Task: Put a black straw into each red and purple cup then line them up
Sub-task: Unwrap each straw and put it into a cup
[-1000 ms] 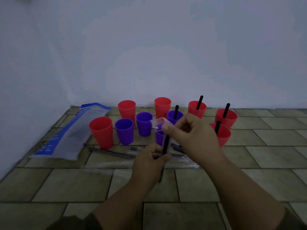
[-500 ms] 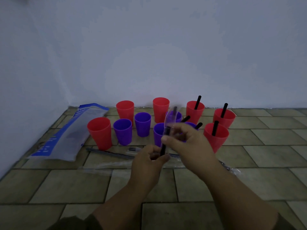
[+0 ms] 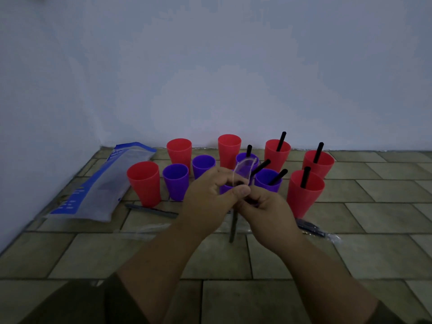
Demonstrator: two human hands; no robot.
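Hanging from the two hands, a black straw (image 3: 232,228) points down at the tiled floor (image 3: 374,253). Its upper part is hidden among the fingers, and a loop of clear wrapper (image 3: 245,170) stands up above them. The left hand (image 3: 208,197) pinches the wrapper between its thumb and curled fingers. The right hand (image 3: 266,209) touches the left, its fingers curled round the straw just below.

Behind the hands, near the floor's back edge along the wall (image 3: 210,78), stand the cups. Three red cups (image 3: 304,197) to the right each hold one upright straw, and three more red ones to the left hold none. Among the purple cups (image 3: 175,183), the two on the right carry leaning straws, the two on the left none, and one is mostly hidden behind the hands.

A blue and clear bag (image 3: 105,183) lies toward the floor's back left corner. Wrapped straws (image 3: 152,210) lie flat on the floor on either side of the hands.
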